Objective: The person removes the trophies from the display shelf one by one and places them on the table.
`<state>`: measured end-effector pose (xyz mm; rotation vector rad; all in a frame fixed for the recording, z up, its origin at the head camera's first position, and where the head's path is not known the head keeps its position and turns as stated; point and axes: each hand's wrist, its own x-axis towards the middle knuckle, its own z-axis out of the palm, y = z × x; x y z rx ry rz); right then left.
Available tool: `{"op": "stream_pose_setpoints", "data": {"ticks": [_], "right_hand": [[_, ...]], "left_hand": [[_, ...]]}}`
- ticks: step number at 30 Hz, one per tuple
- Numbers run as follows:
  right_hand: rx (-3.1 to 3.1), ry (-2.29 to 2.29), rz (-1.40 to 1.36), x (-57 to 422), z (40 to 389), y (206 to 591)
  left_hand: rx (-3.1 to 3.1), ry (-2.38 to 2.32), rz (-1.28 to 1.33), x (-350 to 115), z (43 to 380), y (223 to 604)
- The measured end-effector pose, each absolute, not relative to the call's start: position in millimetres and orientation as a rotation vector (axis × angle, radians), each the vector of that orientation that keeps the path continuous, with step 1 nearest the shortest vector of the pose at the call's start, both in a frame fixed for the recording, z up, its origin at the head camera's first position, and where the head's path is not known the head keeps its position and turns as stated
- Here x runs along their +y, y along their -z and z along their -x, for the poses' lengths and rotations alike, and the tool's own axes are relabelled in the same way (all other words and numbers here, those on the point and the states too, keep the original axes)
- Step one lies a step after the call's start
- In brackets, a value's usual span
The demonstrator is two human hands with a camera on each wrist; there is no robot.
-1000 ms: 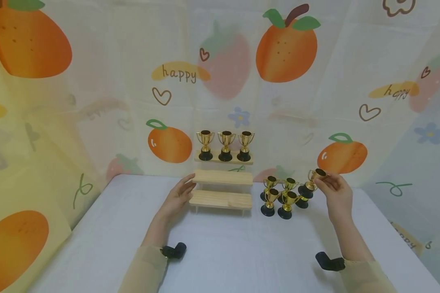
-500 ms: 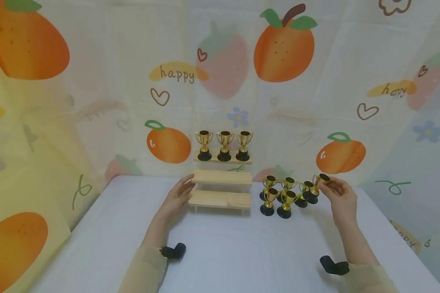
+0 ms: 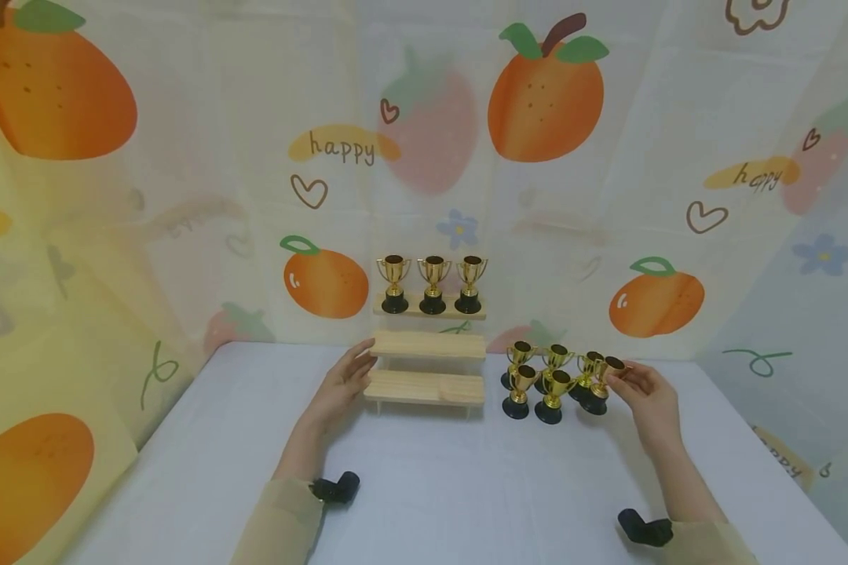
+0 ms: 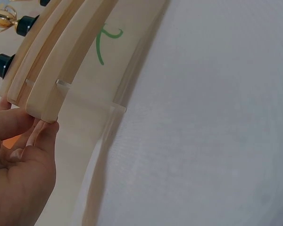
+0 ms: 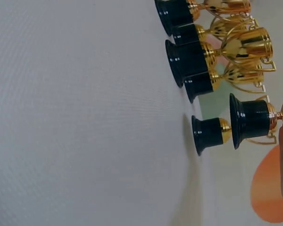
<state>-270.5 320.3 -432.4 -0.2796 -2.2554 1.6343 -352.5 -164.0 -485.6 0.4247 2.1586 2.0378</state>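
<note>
A three-tier wooden display stand stands mid-table, with three gold trophy cups on black bases along its top tier. My left hand holds the stand's left end; in the left wrist view its thumb and fingers are at the board ends. At the right, my right hand pinches a small trophy by its cup. In the right wrist view this trophy's black base hangs off the table, upright. Several more trophies stand in a cluster just left of it.
A white cloth covers the table. Behind it hangs a fruit-print backdrop, close to the stand's back. The stand's middle board and bottom board are bare. Black wrist cameras sit on both wrists.
My right hand first shifted slightly right with the trophy, then lowered it toward the table beside the cluster. The left hand stays at the stand. The head view shifts slightly.
</note>
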Motion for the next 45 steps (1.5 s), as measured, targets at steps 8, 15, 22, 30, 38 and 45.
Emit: {"op": "stream_pose_setpoints", "data": {"ticks": [8, 15, 22, 30, 38, 45], "right_hand": [[-2.314, -1.67, 0.287, 325.1, 270.2, 442.1], [-2.409, -1.642, 0.254, 325.4, 271.6, 447.7], [-2.44, -1.643, 0.258, 325.6, 273.6, 453.7], [-2.456, -1.643, 0.264, 324.2, 274.4, 456.2], [-2.463, -1.659, 0.257, 324.3, 275.0, 457.9], [-2.44, -1.696, 0.262, 324.7, 276.0, 459.7]], "left_hand": [[2.129, -2.061, -0.452, -164.9, 352.1, 486.8], [2.131, -2.056, -0.456, -164.8, 351.5, 485.9], [2.128, -2.06, -0.462, -164.3, 352.4, 486.0], [2.108, -2.075, -0.464, -164.9, 353.1, 486.9], [2.118, -2.052, -0.464, -165.1, 352.2, 485.6], [2.114, -2.056, -0.471, -165.8, 351.7, 484.7]]}}
